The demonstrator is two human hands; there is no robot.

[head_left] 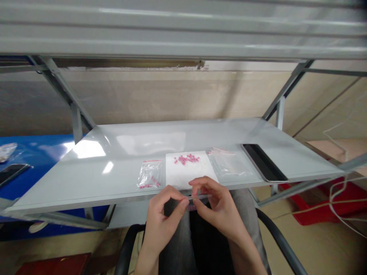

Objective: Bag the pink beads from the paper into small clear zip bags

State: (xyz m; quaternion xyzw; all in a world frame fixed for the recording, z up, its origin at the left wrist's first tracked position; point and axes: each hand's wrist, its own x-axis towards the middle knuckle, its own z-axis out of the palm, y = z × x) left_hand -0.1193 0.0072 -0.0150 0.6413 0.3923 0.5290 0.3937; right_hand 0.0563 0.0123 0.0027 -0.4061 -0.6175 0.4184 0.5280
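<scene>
Just off the table's front edge, my left hand (166, 217) and my right hand (216, 204) meet over my lap. Thumb and forefinger of each pinch the top of a small clear plastic bag (203, 196). Something pink shows low in the bag, though my fingers hide most of it. Beyond my hands, a loose heap of small pink beads (187, 159) lies on a white sheet of paper (174, 177). To its left rests a zip bag (149, 174) with several pink beads inside. Flat clear bags (229, 162) with red-edged tops lie right of the paper.
A black tablet-like slab (263, 162) lies at the right of the white table (100, 179). A grey shelf (183, 30) hangs overhead between slanted metal struts. On the left, a blue table (43, 147) holds a phone (13, 172). Cables and a red stool (318, 206) are at right.
</scene>
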